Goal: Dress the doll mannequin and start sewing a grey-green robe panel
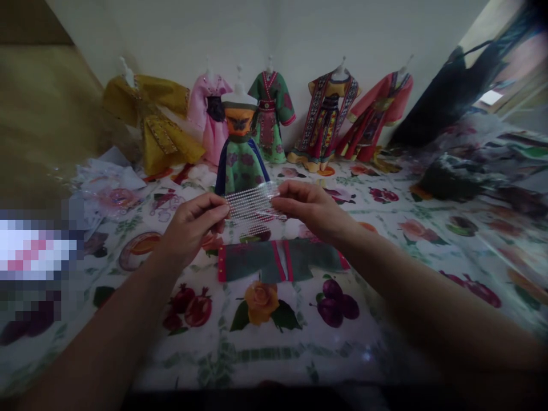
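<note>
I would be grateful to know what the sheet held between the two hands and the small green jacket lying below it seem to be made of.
The sheet looks like clear, flexible, glossy plastic: the dress shows through it. Its rows of tiny shiny dots might be rhinestones, but they are too small to tell. The small green jacket looks like matte felt or cloth, with no shine and pinkish-red trim.

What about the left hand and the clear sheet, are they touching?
Touching: the head view shows the left hand pinching the clear sheet at its edge.

A home dressmaking corner for doll clothes

Miniature gowns (323, 120) on dress forms line the white wall (180, 34), above a bench under floral oilcloth (274, 349), with plastic-wrapped scraps (109, 191) and a cut green garment piece (278, 260).
</note>
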`<state>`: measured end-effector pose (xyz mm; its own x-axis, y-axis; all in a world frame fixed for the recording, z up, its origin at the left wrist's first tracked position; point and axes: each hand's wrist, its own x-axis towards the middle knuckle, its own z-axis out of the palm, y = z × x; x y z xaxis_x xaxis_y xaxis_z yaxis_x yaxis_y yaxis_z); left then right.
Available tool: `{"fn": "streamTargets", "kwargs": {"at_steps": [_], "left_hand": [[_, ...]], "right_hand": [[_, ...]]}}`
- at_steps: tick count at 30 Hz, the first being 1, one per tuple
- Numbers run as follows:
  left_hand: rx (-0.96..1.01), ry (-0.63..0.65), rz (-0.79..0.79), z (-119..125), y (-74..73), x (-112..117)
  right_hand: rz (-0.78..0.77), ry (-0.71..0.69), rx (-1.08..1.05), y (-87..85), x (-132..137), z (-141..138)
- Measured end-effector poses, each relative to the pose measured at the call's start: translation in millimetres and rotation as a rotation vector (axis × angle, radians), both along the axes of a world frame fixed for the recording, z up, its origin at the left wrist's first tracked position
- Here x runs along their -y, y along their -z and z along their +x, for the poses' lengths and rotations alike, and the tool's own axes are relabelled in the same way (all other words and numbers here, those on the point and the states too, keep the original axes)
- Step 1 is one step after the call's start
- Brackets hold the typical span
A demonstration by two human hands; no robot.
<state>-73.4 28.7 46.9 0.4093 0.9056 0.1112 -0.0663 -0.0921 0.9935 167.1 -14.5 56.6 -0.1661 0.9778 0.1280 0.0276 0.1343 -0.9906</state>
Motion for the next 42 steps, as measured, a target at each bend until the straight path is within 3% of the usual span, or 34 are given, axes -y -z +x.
{"fn": "streamTargets", "kwargs": {"at_steps": [8,18,42], "left_hand": [[0.022,-0.026,0.043,0,1.5,-2],[0.002,-0.012,0.08,-1,1.4,-2],[0.02,0.014,0.091,-3,4.3,-1]], "right_hand": [[-0.026,-0.011,0.025,-6.7,4,-4],[0.016,-0.047,0.018,1.6,1,-1],[-0.017,0.017,0.03,3.6,-3,-2]]}}
